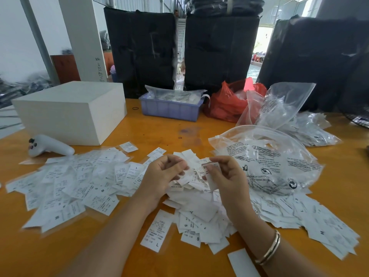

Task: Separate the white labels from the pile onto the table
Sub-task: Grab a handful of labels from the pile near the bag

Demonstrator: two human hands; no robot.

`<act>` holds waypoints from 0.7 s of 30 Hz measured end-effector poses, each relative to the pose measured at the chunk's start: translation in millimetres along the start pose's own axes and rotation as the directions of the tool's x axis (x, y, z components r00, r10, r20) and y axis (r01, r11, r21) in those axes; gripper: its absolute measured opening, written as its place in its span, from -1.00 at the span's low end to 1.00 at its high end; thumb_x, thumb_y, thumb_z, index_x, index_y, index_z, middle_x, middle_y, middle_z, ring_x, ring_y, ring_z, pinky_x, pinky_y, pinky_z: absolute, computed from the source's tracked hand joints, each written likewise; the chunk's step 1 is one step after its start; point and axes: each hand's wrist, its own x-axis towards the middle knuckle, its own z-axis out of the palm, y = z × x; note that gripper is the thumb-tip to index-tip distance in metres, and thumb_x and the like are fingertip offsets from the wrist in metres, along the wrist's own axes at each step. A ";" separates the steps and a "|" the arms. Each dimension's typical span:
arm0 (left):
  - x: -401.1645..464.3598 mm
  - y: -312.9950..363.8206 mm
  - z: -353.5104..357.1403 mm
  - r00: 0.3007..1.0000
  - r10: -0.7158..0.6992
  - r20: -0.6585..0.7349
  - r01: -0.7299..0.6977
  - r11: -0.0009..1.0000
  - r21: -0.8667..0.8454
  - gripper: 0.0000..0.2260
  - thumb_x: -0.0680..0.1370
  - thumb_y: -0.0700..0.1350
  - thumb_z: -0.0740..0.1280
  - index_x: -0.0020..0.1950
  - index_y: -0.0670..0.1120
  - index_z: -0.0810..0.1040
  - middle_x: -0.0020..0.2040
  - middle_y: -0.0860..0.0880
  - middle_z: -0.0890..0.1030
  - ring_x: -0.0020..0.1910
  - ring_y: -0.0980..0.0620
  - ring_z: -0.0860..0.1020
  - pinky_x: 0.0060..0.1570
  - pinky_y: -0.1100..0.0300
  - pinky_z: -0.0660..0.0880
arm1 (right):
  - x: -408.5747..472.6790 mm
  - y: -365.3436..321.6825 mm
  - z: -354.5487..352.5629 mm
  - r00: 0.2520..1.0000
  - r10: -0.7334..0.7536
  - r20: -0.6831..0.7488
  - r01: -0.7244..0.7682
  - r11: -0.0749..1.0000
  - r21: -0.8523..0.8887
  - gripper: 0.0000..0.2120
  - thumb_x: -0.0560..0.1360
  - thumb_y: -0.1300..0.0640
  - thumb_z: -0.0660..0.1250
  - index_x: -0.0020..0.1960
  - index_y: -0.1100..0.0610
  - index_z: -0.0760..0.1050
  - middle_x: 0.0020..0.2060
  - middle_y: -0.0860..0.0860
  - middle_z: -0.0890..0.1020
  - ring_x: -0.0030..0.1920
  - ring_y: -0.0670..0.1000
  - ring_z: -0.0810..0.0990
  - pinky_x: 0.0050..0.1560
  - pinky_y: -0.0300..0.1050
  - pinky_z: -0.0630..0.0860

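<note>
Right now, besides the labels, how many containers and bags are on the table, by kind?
White box: 1
Purple plastic tray: 1
Red plastic bag: 1
Large clear printed bags: 2
Total: 5

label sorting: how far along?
Done: many white labels already lie spread flat on the table, left of the hands. In hand: the right hand pinches a label over the central pile; the left hand is curled beside it. Left: that pile, plus more at right.
</note>
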 end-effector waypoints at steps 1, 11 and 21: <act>0.1 0.5 0.5 1.000 0.003 0.009 -0.003 1.000 -0.011 -0.96 0.36 0.01 0.46 -0.24 0.08 0.65 -0.20 -0.01 0.70 -0.26 0.16 0.60 -0.26 0.36 0.52 | 0.3 -0.7 0.0 1.000 0.005 -0.010 -0.005 1.000 0.031 -0.79 0.48 0.30 0.36 -0.04 -0.01 0.54 -0.24 0.00 0.68 -0.23 -0.03 0.65 -0.26 -0.23 0.58; -1.4 -0.6 3.8 0.998 0.022 0.054 -0.023 0.999 0.030 -0.92 0.39 -0.11 0.48 -0.16 0.04 0.65 -0.14 0.02 0.70 -0.17 0.16 0.64 -0.22 0.39 0.51 | 1.1 -1.0 4.0 0.997 0.059 0.051 -0.057 0.998 -0.039 -0.85 0.46 0.23 0.40 -0.16 -0.01 0.61 -0.30 -0.01 0.67 -0.29 -0.11 0.59 -0.28 -0.32 0.51; -4.6 1.2 6.4 0.991 0.078 0.113 -0.094 0.985 0.143 -0.81 0.48 -0.26 0.41 -0.09 0.05 0.64 -0.16 0.10 0.70 -0.15 0.19 0.65 -0.21 0.43 0.49 | -0.3 -4.6 3.6 0.978 0.162 0.132 -0.170 0.984 0.052 -0.78 0.54 0.21 0.31 -0.08 -0.06 0.67 -0.16 -0.03 0.68 -0.20 -0.12 0.57 -0.19 -0.31 0.53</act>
